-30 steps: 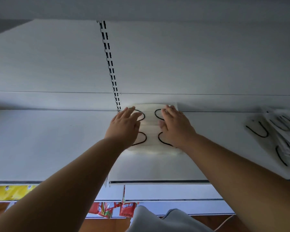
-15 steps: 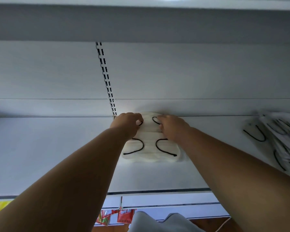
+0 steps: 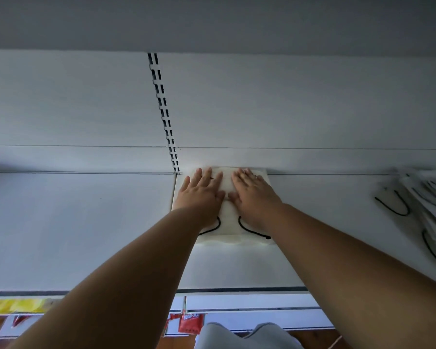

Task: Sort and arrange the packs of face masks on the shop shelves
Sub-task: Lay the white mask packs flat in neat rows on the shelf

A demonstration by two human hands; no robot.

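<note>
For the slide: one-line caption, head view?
Both hands, left and right, press flat on a mask stack against the shelf's back wall.

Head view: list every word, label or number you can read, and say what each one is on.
Nothing can be read for certain.
Red packet hanging below the shelf: white characters on its top band, too small and blurred to read.
Yellow strip at the lower left: no legible text.
Stack of face masks under the left hand and right hand: no print visible.
Loose mask packs at the right: no print visible.
</note>
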